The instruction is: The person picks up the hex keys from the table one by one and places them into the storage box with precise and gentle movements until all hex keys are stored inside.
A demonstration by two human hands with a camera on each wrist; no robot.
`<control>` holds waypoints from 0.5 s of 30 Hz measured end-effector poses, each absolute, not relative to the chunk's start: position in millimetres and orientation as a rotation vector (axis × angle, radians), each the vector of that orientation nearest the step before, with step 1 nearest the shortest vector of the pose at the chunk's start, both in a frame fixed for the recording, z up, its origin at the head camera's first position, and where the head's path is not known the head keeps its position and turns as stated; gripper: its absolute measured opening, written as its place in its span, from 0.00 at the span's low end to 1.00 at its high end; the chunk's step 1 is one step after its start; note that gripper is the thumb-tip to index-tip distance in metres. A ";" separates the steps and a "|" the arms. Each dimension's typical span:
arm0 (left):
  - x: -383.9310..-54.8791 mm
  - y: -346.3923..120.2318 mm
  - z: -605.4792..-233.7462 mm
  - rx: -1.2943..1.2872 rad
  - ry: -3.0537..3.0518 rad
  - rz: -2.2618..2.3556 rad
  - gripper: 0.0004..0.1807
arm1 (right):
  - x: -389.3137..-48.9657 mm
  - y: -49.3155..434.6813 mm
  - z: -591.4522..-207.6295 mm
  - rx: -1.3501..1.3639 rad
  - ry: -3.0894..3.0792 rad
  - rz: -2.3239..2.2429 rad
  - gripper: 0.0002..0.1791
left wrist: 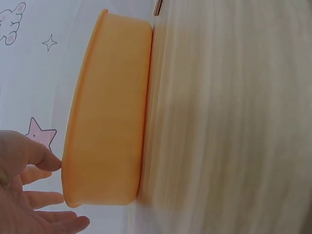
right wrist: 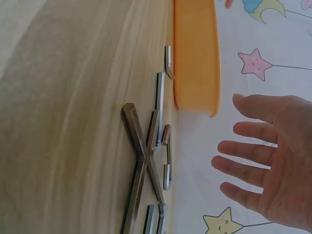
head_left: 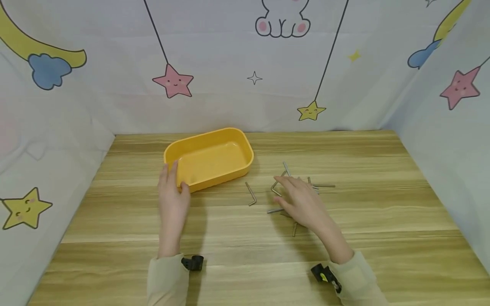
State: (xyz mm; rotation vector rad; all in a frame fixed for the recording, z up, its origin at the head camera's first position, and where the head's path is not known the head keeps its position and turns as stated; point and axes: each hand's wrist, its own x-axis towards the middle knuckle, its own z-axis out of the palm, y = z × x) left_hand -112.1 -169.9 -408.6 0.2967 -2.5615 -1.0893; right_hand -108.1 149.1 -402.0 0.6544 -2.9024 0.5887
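A yellow-orange rectangular tray [head_left: 214,163] lies at the back left of the wooden table. At its near left corner is my left hand [head_left: 173,202], thumb and fingers around the rim, loosely extended rather than curled, as the left wrist view shows. My right hand [head_left: 304,204] hovers over a loose group of L-shaped hex keys [head_left: 324,185], partly hiding them. Its fingers are spread and hold nothing in the right wrist view, where several keys [right wrist: 139,156] lie crossed on the wood. One bronze-coloured hex key [head_left: 251,193] rests apart, between the tray and the group.
The wood-grain table [head_left: 237,272] ends at a white fabric backdrop [head_left: 218,106] printed with stars, moons and clouds. The fabric also closes off the left and right sides. Small black devices [head_left: 196,263] sit at both sleeve cuffs.
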 end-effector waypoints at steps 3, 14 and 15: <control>-112.6 -174.4 -409.2 0.313 -2.541 -1.126 0.31 | -109.7 146.7 -399.2 0.658 -2.909 0.609 0.32; -113.8 -189.0 -414.2 0.358 -2.506 -1.224 0.30 | -119.2 134.5 -394.4 0.668 -3.010 0.669 0.30; -113.7 -189.9 -414.2 0.363 -2.508 -1.225 0.30 | -120.2 133.2 -394.2 0.676 -3.019 0.678 0.30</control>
